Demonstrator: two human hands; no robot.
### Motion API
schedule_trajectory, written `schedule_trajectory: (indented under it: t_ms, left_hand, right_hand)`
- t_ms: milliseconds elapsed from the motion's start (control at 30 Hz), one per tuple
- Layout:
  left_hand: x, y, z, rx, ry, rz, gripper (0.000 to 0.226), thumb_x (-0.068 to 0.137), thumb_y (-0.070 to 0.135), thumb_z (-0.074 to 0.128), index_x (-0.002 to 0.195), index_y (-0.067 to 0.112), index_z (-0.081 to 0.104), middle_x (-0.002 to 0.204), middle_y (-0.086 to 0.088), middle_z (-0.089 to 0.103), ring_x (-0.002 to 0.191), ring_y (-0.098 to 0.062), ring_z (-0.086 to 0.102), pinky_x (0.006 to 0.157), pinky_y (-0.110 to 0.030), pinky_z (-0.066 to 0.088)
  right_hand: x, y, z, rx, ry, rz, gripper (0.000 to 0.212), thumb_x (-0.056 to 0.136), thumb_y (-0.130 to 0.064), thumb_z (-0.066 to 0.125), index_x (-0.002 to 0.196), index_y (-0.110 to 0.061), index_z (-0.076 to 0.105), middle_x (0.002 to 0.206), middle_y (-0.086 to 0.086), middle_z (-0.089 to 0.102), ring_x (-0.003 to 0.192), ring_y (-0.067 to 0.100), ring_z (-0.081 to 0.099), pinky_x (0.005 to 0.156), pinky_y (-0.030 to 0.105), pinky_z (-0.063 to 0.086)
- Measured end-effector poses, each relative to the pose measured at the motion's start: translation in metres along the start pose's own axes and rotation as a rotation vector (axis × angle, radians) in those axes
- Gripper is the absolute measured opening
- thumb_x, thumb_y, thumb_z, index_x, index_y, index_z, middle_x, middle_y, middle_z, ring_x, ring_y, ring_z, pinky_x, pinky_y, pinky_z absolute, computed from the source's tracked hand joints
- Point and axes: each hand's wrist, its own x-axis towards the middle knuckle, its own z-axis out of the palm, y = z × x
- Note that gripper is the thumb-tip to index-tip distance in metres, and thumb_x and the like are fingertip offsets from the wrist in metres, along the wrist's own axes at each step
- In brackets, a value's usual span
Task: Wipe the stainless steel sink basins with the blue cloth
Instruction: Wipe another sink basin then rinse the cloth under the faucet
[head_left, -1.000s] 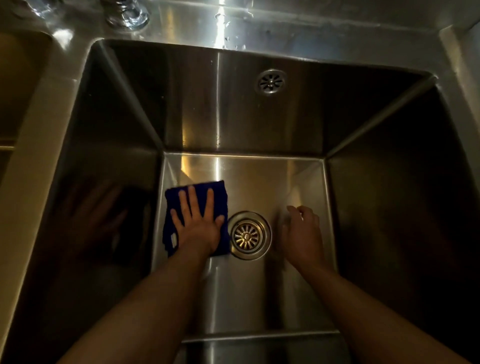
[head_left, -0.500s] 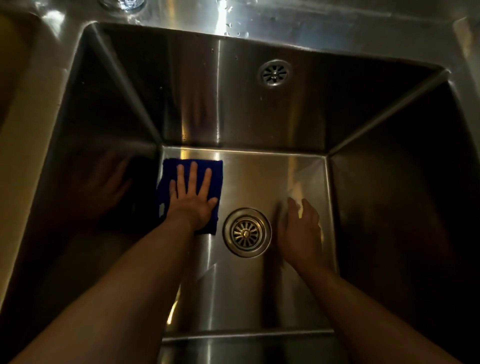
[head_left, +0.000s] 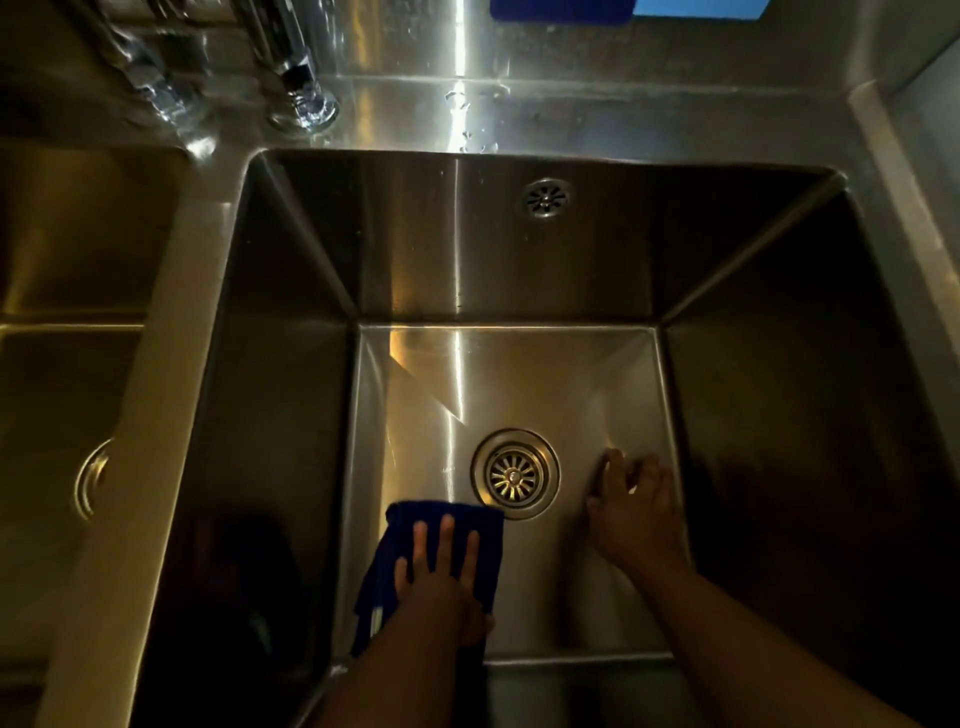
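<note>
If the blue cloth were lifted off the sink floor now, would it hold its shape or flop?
Probably floppy: the blue cloth lies flat, with a rumpled left edge, under the left hand. Likely light, as it looks thin. It should slide easily on the smooth steel sink floor.

The sink basin (head_left: 467, 249) is brushed stainless steel, and its satin grain catches a bright streak down the back wall and floor. Near the middle, the drain strainer (head_left: 515, 474) is smoother, polished metal, as is the overflow grille (head_left: 545, 198) at 12 o'clock. The blue cloth (head_left: 489, 551) at 6 o'clock is soft, matt fabric. The faucet (head_left: 304, 104) at 11 o'clock is mirror-glossy chrome. The neighbouring basin (head_left: 78, 234) at 9 o'clock shows the same brushed steel.
</note>
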Motion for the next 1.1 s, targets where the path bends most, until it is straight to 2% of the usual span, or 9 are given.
schedule_trajectory:
  t_ms: [167, 333, 400, 500, 567, 633, 800, 967, 1100]
  left_hand:
    - [-0.004, 0.005, 0.006, 0.03, -0.178, -0.056, 0.105, 0.084, 0.063, 0.051, 0.146, 0.026, -0.024, 0.15, -0.013, -0.038, 0.134, -0.051, -0.029, 0.11, -0.068, 0.008]
    - [-0.021, 0.003, -0.022, 0.042, -0.228, -0.032, 0.095, 0.089, 0.041, 0.059, 0.152, 0.023, -0.009, 0.157, -0.016, -0.022, 0.14, -0.051, -0.013, 0.11, -0.064, 0.015]
    - [-0.034, 0.011, -0.021, 0.048, -0.064, -0.03, 0.078, 0.093, 0.032, 0.053, 0.152, 0.017, 0.004, 0.158, -0.019, -0.005, 0.141, -0.049, 0.002, 0.109, -0.06, 0.023]
    - [-0.047, 0.015, -0.018, 0.067, 0.314, -0.015, 0.049, 0.097, 0.022, 0.043, 0.142, 0.009, 0.029, 0.148, -0.018, 0.031, 0.132, -0.035, 0.034, 0.103, -0.044, 0.034]
    - [-0.046, 0.009, -0.019, 0.085, 0.425, 0.028, 0.041, 0.1, 0.018, 0.036, 0.139, 0.007, 0.033, 0.144, -0.015, 0.038, 0.129, -0.029, 0.039, 0.102, -0.04, 0.035]
    - [-0.047, 0.003, -0.016, 0.078, 0.418, 0.012, 0.044, 0.1, 0.017, 0.036, 0.142, 0.006, 0.028, 0.148, -0.014, 0.032, 0.133, -0.029, 0.034, 0.102, -0.042, 0.037]
    - [-0.05, 0.005, 0.015, -0.011, 0.251, -0.111, 0.071, 0.1, 0.016, 0.039, 0.152, 0.012, -0.01, 0.16, -0.008, -0.016, 0.147, -0.031, -0.007, 0.108, -0.057, 0.03]
    - [-0.047, 0.003, 0.019, -0.186, 0.342, -0.139, 0.08, 0.097, 0.022, 0.04, 0.148, 0.016, -0.022, 0.155, -0.005, -0.031, 0.145, -0.027, -0.022, 0.117, -0.048, 0.02]
    - [-0.032, -0.006, 0.019, -0.211, 0.456, -0.168, 0.104, 0.09, 0.047, 0.051, 0.14, 0.011, -0.032, 0.149, -0.01, -0.039, 0.143, -0.031, -0.026, 0.118, -0.045, 0.016]
  right_hand:
    - [0.0, 0.002, -0.015, 0.025, -0.05, 0.023, 0.072, 0.096, -0.046, 0.043, 0.153, -0.029, 0.003, 0.16, 0.019, -0.004, 0.147, 0.038, -0.001, 0.117, 0.051, 0.014]
    - [0.002, 0.005, -0.024, 0.079, -0.11, 0.079, 0.072, 0.095, -0.044, 0.045, 0.153, -0.03, 0.005, 0.16, 0.015, -0.004, 0.147, 0.035, -0.003, 0.116, 0.053, 0.014]
    - [0.002, 0.004, -0.028, 0.083, -0.126, 0.086, 0.072, 0.095, -0.043, 0.046, 0.153, -0.029, 0.006, 0.16, 0.016, -0.002, 0.147, 0.035, -0.001, 0.116, 0.051, 0.015]
    - [0.001, 0.001, -0.033, 0.089, -0.112, 0.081, 0.072, 0.095, -0.042, 0.046, 0.153, -0.026, 0.007, 0.159, 0.017, 0.005, 0.147, 0.034, 0.005, 0.116, 0.046, 0.018]
    - [0.0, -0.002, -0.036, 0.074, -0.094, 0.06, 0.072, 0.095, -0.042, 0.046, 0.154, -0.024, 0.008, 0.159, 0.016, 0.009, 0.147, 0.033, 0.008, 0.117, 0.042, 0.017]
    - [-0.001, -0.003, -0.039, 0.094, -0.1, 0.061, 0.071, 0.095, -0.041, 0.046, 0.153, -0.023, 0.009, 0.158, 0.016, 0.01, 0.147, 0.032, 0.009, 0.117, 0.041, 0.017]
    - [-0.002, -0.005, -0.039, 0.079, -0.102, 0.035, 0.069, 0.096, -0.039, 0.045, 0.153, -0.02, 0.011, 0.156, 0.015, 0.016, 0.145, 0.032, 0.014, 0.116, 0.042, 0.02]
    - [-0.001, -0.015, -0.029, 0.096, -0.163, 0.022, 0.07, 0.097, -0.034, 0.045, 0.153, -0.016, 0.009, 0.156, 0.02, 0.013, 0.144, 0.036, 0.013, 0.116, 0.046, 0.02]
    - [0.003, -0.024, -0.02, 0.115, -0.14, -0.002, 0.061, 0.096, -0.028, 0.044, 0.149, -0.018, 0.016, 0.152, 0.02, 0.017, 0.14, 0.036, 0.019, 0.113, 0.046, 0.026]
